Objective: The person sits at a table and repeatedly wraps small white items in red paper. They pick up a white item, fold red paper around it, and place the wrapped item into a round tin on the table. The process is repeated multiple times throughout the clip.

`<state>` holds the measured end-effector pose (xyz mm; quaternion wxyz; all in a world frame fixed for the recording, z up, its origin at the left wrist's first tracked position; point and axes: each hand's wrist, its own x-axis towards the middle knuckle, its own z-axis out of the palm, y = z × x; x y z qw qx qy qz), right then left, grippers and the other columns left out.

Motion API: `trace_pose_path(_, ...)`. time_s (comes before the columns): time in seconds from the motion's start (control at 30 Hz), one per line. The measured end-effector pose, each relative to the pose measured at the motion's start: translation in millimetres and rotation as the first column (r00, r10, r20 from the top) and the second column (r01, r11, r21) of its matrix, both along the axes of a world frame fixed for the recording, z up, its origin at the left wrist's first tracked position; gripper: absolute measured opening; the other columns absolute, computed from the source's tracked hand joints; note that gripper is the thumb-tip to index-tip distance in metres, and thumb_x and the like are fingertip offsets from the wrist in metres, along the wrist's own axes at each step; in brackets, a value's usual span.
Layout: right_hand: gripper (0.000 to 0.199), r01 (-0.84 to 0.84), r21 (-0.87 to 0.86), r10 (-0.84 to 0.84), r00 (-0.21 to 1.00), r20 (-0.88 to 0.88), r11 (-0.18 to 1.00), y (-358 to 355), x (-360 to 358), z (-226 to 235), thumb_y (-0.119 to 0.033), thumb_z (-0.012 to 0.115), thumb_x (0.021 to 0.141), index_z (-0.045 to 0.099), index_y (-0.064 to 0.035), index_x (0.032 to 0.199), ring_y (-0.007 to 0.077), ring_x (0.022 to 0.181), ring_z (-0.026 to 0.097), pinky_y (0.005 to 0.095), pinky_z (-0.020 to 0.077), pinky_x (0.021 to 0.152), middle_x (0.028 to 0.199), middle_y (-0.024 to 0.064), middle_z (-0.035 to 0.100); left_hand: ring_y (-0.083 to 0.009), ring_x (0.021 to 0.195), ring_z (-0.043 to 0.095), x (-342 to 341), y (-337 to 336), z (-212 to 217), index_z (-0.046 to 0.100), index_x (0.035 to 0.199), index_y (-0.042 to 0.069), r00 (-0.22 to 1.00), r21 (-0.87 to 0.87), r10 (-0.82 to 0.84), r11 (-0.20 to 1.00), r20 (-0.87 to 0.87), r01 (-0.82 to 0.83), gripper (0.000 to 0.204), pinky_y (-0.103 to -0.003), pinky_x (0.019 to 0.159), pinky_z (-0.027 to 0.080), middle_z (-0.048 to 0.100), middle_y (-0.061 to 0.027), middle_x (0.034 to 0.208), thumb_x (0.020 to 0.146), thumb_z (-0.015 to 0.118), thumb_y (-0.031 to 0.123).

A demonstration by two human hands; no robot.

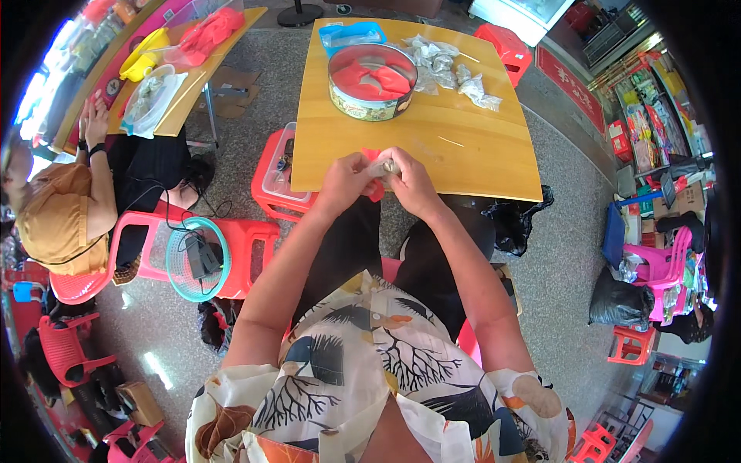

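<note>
Above the near edge of the yellow wooden table (486, 158), both of my hands are closed on a small crumpled clear plastic bag (384, 167) with something greyish in it. My left hand (343, 185) pinches it from the left, and my right hand (414, 187) grips its other end. A soft red piece (373, 191) shows between and below my fingers; which hand holds it I cannot tell. Beyond my hands stands a round printed tin (372, 110) with soft red pieces (374, 80) inside.
A blue tray (351, 35) and several clear plastic bags (434, 60) lie at the table's far side. Red stools (505, 50) stand around it. On my left are a teal basket (199, 292) with a black adapter and a co-worker (69, 208) at another table.
</note>
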<state>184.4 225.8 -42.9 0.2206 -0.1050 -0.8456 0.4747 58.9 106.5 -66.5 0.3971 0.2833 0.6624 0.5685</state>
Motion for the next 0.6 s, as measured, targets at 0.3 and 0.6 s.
trace_pose_path(0.3, 0.017, 0.178, 0.198, -0.164, 0.983, -0.084, 0.964, -8.4, 14.4, 4.0, -0.010, 0.065, 0.083, 0.057, -0.0023, 0.095, 0.0297, 0.083, 0.061, 0.0371, 0.0483, 0.071, 0.089, 0.0132, 0.059, -0.0072, 0.068, 0.061, 10.1, -7.9, 17.0, 0.059, 0.093, 0.003, 0.976, 0.155, -0.078, 0.987, 0.203, 0.046, 0.012, -0.020, 0.063, 0.051, 0.063, -0.0019, 0.080, 0.094, 0.060, 0.015)
trace_pose_path(0.6, 0.020, 0.277, 0.491, -0.321, 0.947, 0.007, 0.826, -17.8, 20.5, 17.1, -0.009, 0.072, 0.073, 0.056, -0.0039, 0.085, 0.0341, 0.076, 0.063, 0.0409, 0.0492, 0.061, 0.083, 0.0128, 0.062, -0.0084, 0.066, 0.058, 30.3, -3.1, 6.1, 0.055, 0.090, 0.000, 0.929, 0.203, -0.077, 0.966, -0.362, 0.159, 0.011, -0.023, 0.062, 0.048, 0.060, -0.0024, 0.076, 0.096, 0.054, 0.010)
